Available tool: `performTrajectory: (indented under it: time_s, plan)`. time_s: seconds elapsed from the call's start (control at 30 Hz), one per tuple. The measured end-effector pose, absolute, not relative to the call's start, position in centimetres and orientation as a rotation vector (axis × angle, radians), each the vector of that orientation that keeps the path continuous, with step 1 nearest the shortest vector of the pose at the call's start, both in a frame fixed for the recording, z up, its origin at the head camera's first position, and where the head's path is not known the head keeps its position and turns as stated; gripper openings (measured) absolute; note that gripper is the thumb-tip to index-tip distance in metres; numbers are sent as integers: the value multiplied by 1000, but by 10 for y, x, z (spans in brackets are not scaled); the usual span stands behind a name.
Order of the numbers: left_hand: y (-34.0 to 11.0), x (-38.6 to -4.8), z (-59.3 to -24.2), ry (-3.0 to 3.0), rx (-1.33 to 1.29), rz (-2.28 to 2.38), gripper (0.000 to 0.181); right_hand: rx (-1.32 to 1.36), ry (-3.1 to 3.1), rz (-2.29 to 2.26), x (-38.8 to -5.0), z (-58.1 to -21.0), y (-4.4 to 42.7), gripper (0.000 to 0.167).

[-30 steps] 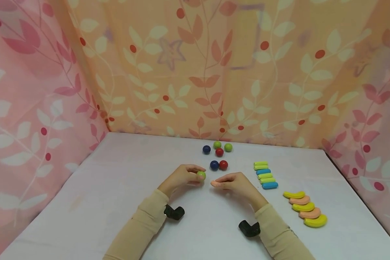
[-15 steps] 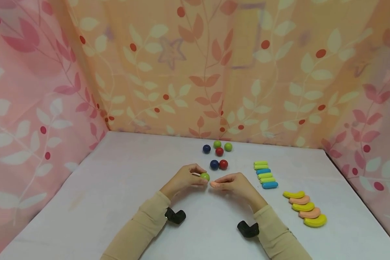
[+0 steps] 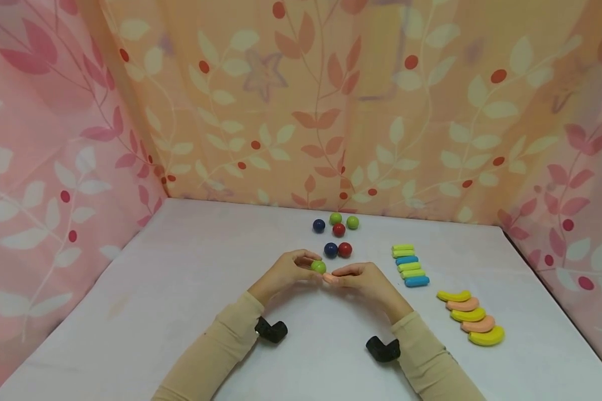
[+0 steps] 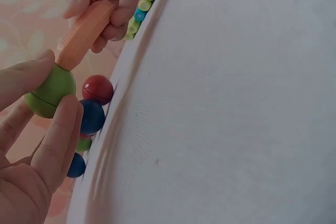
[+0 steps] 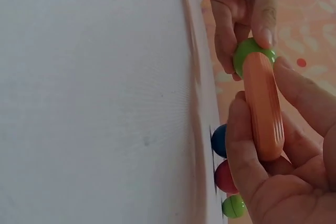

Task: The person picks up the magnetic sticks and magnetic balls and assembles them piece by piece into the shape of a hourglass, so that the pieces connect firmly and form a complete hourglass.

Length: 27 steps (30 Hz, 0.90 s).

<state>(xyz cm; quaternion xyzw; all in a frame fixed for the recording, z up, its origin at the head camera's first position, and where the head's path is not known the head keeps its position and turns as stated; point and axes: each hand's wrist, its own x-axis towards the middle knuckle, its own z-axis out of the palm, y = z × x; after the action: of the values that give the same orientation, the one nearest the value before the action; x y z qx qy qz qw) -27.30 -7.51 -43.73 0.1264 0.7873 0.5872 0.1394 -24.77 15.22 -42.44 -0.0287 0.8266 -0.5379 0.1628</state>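
Between its thumb and fingers my left hand [image 3: 289, 269] pinches a green ball [image 4: 51, 92]. My right hand [image 3: 368, 280] holds an orange, ridged curved piece [image 5: 264, 107] by its sides. In the left wrist view the end of the orange piece meets the green ball, and both are held above the white table. Just beyond the hands lie a dark blue ball [image 3: 330, 250] and a red ball [image 3: 345, 249]. Whether the ball and the curved piece are joined or only touching, I cannot tell.
Farther back sit a blue ball [image 3: 319, 225], a red ball [image 3: 338, 229] and two green balls [image 3: 352, 222]. On the right are a row of yellow-green and blue short sticks [image 3: 409, 267] and a row of yellow and orange curved pieces [image 3: 483, 336]. Floral cloth [image 3: 261, 128] walls the table.
My left hand has moved a little right with the green ball, which now meets the orange piece. The right hand has barely shifted. The head view has tilted slightly.
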Motion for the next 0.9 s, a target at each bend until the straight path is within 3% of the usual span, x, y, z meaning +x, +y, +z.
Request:
performTrajectory:
  time_s: [0.4,0.73,0.9]
  plan:
    - [-75,-276,-438,2195,259,1829,42,-59,2259,-1516,-247,-426,155,31]
    - [-72,-271,-440,1944,216,1947,54,67,2221,-1635,-246,-429,147,32]
    - [-71,-269,-440,1936,207,1962,55,-13,2257,-1620,-245,-431,144,34]
